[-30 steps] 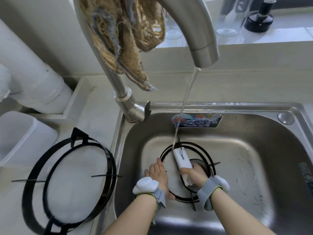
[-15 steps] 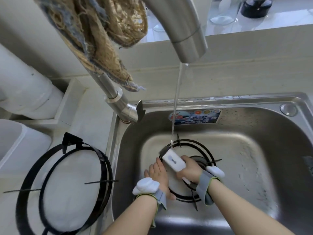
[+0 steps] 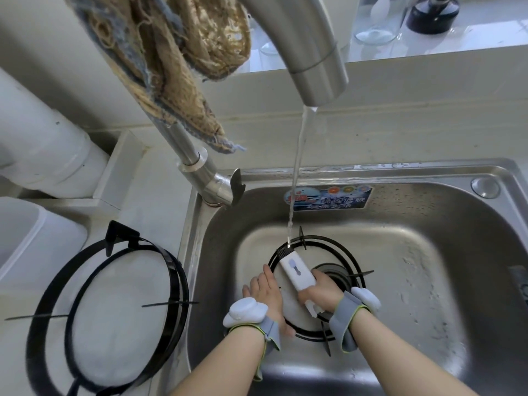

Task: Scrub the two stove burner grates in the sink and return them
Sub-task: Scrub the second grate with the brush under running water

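My right hand (image 3: 320, 292) and the brush (image 3: 295, 268) it is gripping are covering part of the sink grate (image 3: 310, 335) and much of the drain (image 3: 335, 270). My left hand (image 3: 265, 295) is hiding the ring's left side. The counter grate (image 3: 178, 281) is running off the bottom edge, the faucet (image 3: 311, 52) off the top. The sticker (image 3: 328, 197) print is showing too small to read.

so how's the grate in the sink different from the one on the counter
The sink grate lies in the sink under running water; the counter grate sits on the counter. The left hand and the brush in the right hand are on the sink grate; nothing touches the counter grate. Both are black pronged rings.
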A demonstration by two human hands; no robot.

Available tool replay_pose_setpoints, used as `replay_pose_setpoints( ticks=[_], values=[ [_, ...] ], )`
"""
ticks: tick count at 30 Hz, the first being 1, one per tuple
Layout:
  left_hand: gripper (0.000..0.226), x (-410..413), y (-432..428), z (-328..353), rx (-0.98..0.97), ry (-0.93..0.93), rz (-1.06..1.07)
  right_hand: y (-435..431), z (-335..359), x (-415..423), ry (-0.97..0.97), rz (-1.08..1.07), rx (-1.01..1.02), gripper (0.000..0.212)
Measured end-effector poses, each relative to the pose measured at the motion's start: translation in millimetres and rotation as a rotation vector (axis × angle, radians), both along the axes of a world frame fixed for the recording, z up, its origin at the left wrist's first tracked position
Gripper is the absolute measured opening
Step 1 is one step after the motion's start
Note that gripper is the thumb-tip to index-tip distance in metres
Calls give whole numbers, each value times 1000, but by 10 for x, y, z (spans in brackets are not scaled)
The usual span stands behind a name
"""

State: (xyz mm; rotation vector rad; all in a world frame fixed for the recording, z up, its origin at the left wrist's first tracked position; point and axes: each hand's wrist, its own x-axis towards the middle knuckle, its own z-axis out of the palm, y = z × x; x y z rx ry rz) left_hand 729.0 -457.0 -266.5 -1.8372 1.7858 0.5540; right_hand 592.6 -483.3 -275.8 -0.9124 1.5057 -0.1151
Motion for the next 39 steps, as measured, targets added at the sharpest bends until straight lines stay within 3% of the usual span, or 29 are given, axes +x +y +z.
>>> replay_pose_setpoints(
  ticks=[5, 13, 39],
  values=[
    [136, -9, -13, 17, -10, -11, -4, 101, 6, 29, -35, 22, -13, 58],
    [141, -5, -11, 34, -9, 0, -13, 142, -18, 29, -39, -16, -17, 48],
    [140, -9, -11, 112, 16, 17, -11, 153, -40, 50, 22, 3, -43, 49]
  ],
)
